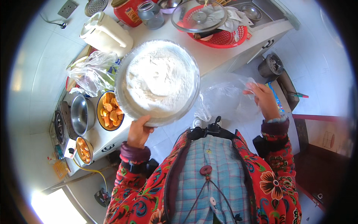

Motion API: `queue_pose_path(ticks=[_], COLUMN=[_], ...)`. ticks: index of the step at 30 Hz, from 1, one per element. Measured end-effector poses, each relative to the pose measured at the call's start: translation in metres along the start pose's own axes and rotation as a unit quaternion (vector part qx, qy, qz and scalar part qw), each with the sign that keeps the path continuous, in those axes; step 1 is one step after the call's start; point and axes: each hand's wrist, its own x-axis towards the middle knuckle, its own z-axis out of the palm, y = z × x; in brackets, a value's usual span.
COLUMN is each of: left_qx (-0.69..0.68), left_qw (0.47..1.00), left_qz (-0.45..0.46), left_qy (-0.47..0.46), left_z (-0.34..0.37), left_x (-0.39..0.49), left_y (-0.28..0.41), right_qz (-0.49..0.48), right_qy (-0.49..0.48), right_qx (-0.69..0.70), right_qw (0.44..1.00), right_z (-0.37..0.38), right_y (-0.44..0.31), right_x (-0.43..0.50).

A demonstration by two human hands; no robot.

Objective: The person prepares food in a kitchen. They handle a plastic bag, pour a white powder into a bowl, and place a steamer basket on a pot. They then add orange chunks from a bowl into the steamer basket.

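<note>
My left hand (139, 131) grips the near rim of a wide, shallow metal basin (156, 119), thumb over the edge. White flour (156, 79) covers much of the basin's inside, with bright glare over its middle. Out to the right, the fingers of my right hand (264, 98) pinch a clear plastic bag (229, 95), which hangs loosely between that hand and the basin. Left of the basin, an enamel bowl (98, 123) holds orange chunks (111, 112), perhaps sweet potato. A smaller bowl (91, 149) beside it has similar pieces.
On the counter (139, 33) are a cream pitcher (109, 36), a glass jar (151, 16), a red basket (232, 39) under a glass lid (198, 26), a steel bowl (82, 116) and a gas stove (59, 123). A dark bin (268, 68) stands on the floor at right.
</note>
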Motion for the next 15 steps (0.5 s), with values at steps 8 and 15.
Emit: queue_pose_path(ticks=[8, 15], left_qx=[0.051, 0.030], left_qw=[0.988, 0.964], left_qz=[-0.108, -0.190], left_qy=[-0.099, -0.182], left_z=[0.032, 0.064], left_x=[-0.049, -0.038], left_y=[-0.010, -0.034], right_qz=[-0.075, -0.180], right_qy=[0.008, 0.049], right_qx=[0.041, 0.066], right_qw=[0.996, 0.980], right_z=[0.023, 0.016], right_y=[-0.011, -0.059], right_x=[0.044, 0.035])
